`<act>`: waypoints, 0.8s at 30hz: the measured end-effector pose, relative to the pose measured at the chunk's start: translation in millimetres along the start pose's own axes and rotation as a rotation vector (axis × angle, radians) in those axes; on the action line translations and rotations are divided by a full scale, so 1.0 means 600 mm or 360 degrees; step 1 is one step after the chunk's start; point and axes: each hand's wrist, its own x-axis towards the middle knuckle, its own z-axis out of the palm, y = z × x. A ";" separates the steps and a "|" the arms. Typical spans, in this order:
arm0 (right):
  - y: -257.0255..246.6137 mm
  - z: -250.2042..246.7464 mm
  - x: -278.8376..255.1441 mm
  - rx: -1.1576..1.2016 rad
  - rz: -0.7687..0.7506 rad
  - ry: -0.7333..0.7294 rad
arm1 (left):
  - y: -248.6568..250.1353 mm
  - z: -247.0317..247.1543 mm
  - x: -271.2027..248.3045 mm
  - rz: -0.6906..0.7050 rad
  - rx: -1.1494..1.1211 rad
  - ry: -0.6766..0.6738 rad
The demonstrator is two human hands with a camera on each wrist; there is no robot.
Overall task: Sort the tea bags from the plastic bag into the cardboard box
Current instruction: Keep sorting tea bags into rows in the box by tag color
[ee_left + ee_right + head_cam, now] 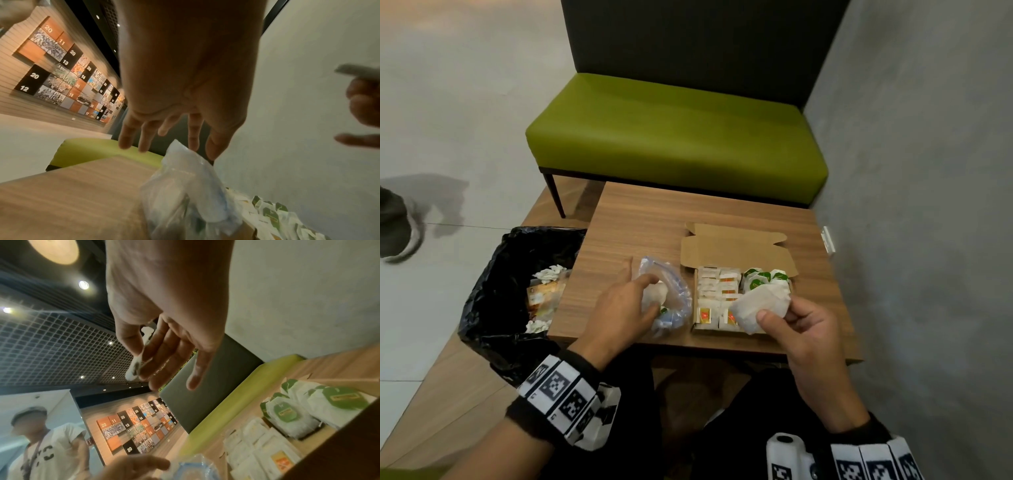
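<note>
An open cardboard box (736,253) lies on the wooden table (640,219). It holds rows of tea bags with orange tags (717,291) and green tags (763,275). To its left is a clear plastic bag (674,294) with a few bags inside. My left hand (650,294) rests at the bag's mouth, fingers straight, index and thumb either side of it (202,149). My right hand (777,310) pinches a white tea bag (760,305) between thumb and fingers, just above the box's near right part. The right wrist view shows that tea bag (135,365) edge on.
A bin lined with a black bag (510,291) and holding waste stands against the table's left edge. A green bench (674,137) is beyond the table and a grey wall (928,205) to the right. A person (47,443) stands to the left.
</note>
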 end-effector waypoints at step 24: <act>0.053 -0.073 0.129 -0.1244 0.0290 -0.0324 | 0.121 0.109 0.004 0.0215 -0.0849 -0.0092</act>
